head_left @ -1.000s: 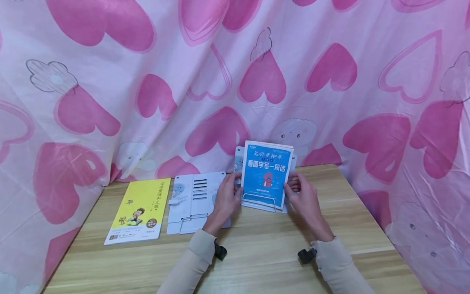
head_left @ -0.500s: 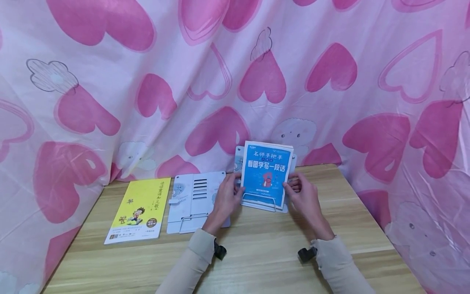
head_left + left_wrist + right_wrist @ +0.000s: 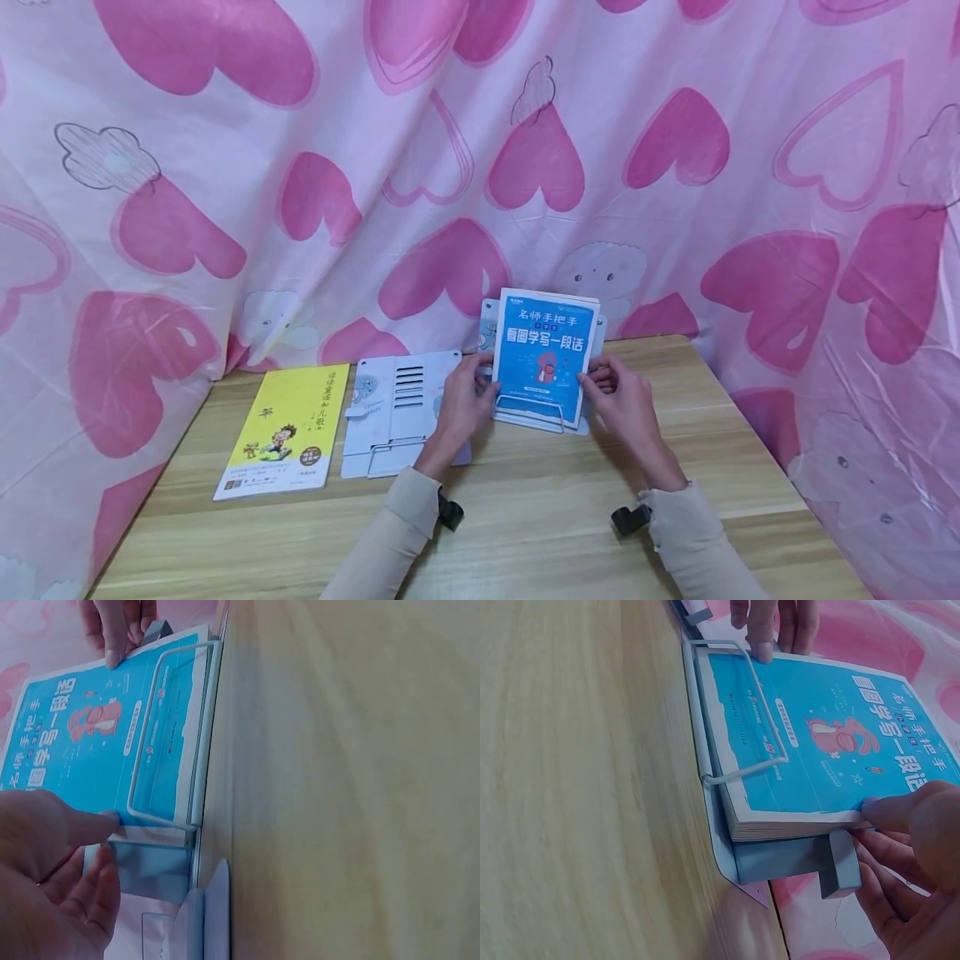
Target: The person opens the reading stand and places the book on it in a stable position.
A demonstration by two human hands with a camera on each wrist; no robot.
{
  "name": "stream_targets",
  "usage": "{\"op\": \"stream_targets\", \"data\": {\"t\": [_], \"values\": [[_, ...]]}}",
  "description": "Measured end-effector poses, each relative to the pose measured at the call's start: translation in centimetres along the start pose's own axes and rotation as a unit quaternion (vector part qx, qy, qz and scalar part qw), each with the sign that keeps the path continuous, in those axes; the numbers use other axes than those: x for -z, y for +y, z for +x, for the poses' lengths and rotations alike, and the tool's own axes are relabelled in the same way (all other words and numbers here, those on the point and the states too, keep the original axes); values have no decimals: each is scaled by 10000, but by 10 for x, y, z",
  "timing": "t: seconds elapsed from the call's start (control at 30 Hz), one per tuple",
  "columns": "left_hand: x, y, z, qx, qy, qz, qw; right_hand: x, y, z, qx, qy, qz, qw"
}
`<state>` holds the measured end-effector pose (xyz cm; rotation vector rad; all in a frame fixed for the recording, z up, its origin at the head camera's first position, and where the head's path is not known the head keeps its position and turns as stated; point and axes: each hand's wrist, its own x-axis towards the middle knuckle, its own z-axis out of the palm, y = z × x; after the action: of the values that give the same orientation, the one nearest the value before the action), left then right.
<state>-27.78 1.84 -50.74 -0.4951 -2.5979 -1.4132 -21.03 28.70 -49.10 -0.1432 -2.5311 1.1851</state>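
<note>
A thick blue-covered book [image 3: 546,358] leans upright on a pale bookstand [image 3: 487,321], its lower part behind a white wire holder [image 3: 133,780]. My left hand [image 3: 461,404] holds the book's left edge, the thumb on the cover and the other fingers loosely curled beside the stand. At the opposite edge my right hand [image 3: 624,404] has its thumb on the cover, with its fingers behind near a grey tab [image 3: 844,866] of the stand. The fingertips behind the book are partly hidden.
A second pale bookstand [image 3: 378,417] lies left of my left hand. Farther left, a yellow book [image 3: 288,412] lies on the wooden table [image 3: 540,517]. A pink heart-patterned curtain [image 3: 420,150] hangs behind and beside the table.
My right hand and wrist have shifted very slightly to the right. The book, the stand and my left hand look the same.
</note>
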Motion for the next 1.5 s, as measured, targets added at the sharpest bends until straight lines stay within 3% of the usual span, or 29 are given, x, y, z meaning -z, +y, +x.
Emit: {"op": "stream_targets", "data": {"t": [0.17,0.43,0.6,0.93,1.17,1.33,1.5], "values": [[2,0,1,158,11,-399,9991,3,2,0,-18,-8,-21,10000],[1,1,1,154,96,-453,9988,8,2,1,-204,-135,11,9997],[1,2,1,138,121,-454,9988,10,3,3,-226,-433,55,9988],[4,1,0,206,24,-432,9989,22,8,8,441,-1376,-102,9895],[2,-2,-1,220,-12,-327,9992,24,7,5,322,-1342,-479,9893],[-1,0,-3,193,279,-108,9994,24,15,6,293,-1195,-797,9892],[-2,2,-2,191,667,146,9975,23,17,7,237,-1233,-698,9896]]}}
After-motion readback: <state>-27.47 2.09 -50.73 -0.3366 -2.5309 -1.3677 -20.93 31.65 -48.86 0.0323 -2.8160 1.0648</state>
